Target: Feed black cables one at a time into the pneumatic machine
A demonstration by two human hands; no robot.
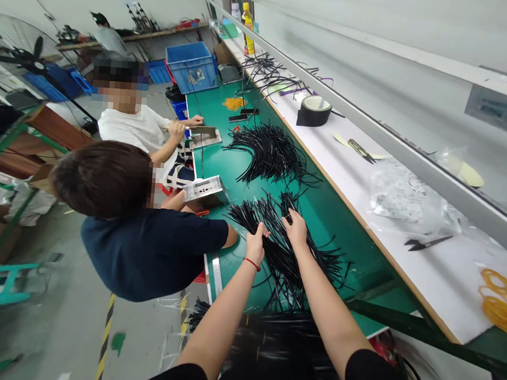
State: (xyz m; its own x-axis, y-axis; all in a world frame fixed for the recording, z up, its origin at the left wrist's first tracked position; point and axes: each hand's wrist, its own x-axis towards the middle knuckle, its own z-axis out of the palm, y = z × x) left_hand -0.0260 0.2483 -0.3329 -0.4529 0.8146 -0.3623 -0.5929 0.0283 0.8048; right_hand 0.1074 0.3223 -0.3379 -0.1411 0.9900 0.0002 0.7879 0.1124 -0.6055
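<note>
1. Head view: the person's left hand (255, 244) is closed in a fist around a bunch of black cable ties (276, 238) lying on the green bench top (322, 207), just below the middle of the picture.
2. The right hand (295, 225), at 1 o'clock from the left and just beside it, lies palm down with curled fingers pressing on the same pile; whether it grips any strands cannot be told.
3. A second fan of black ties (272, 150) lies at 12 o'clock from the hands, well apart.
4. At 9 o'clock, a co-worker in a dark shirt (152, 252) sits at the bench edge, with a metal block (203, 189) just beyond.
5. At 11 o'clock, another person in a white shirt (131, 127) holds a tool at the bench.
6. On the white shelf (408, 237) at 3 o'clock lie black snips (425, 243); yellow rubber bands (501, 303) lie at 4 o'clock, and a roll of black tape (315, 110) stands at 1 o'clock.
</note>
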